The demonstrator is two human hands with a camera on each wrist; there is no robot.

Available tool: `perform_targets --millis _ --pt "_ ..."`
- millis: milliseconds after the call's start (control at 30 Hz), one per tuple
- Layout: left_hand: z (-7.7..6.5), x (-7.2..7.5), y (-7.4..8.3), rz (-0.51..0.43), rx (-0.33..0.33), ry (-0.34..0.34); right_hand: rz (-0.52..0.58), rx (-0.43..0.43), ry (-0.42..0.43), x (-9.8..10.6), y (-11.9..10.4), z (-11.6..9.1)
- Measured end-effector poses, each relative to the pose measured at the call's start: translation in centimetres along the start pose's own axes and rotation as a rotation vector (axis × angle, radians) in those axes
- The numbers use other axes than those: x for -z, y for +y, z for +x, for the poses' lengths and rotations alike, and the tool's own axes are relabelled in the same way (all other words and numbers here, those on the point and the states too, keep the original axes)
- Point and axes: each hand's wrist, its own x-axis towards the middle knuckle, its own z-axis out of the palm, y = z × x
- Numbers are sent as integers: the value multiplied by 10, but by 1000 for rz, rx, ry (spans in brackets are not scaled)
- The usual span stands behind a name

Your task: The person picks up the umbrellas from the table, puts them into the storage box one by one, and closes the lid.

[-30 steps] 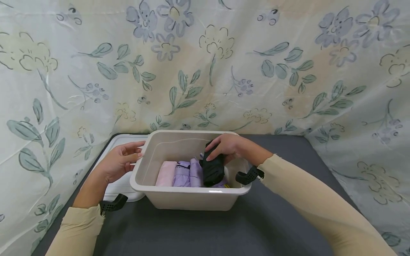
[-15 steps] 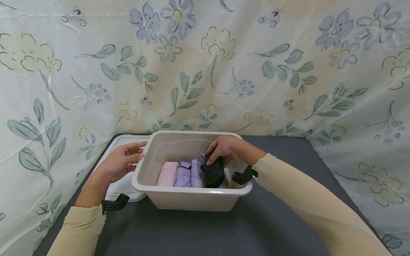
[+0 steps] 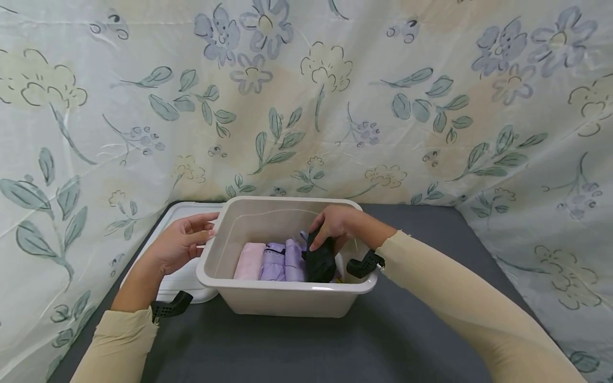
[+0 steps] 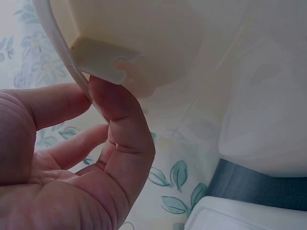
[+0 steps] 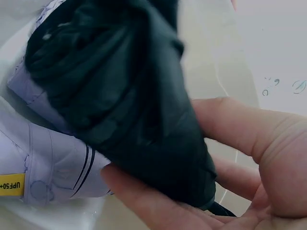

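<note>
A beige plastic bin (image 3: 287, 301) holds a row of rolled and folded fabric items. My right hand (image 3: 339, 222) reaches into its right half and holds a folded black umbrella (image 3: 320, 261), thumb on one side and fingers on the other. In the right wrist view a purple folded item (image 5: 67, 165) with a yellow UPF50+ label (image 5: 12, 185) lies beside the umbrella. My left hand (image 3: 184, 240) pinches the bin's left rim (image 4: 60, 52) between thumb and curled fingers. To the umbrella's left sit a pink roll (image 3: 250, 261) and two purple rolls (image 3: 274, 262).
A white lid (image 3: 178, 284) lies on the dark grey tabletop (image 3: 268, 351) to the left, partly under the bin's edge in the head view. Behind and along both sides hangs a floral curtain (image 3: 297, 96).
The black umbrella has shifted slightly lower in the bin with my right hand. My left hand stays on the rim; the head view has moved a little.
</note>
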Motion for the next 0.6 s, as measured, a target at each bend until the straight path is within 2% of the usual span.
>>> perform_targets --millis 300,600 --pt "1 0 -1 10 -1 4 -110 -15 -14 -4 5 7" --pt "1 2 -1 41 2 4 -108 -35 -6 -10 6 9"
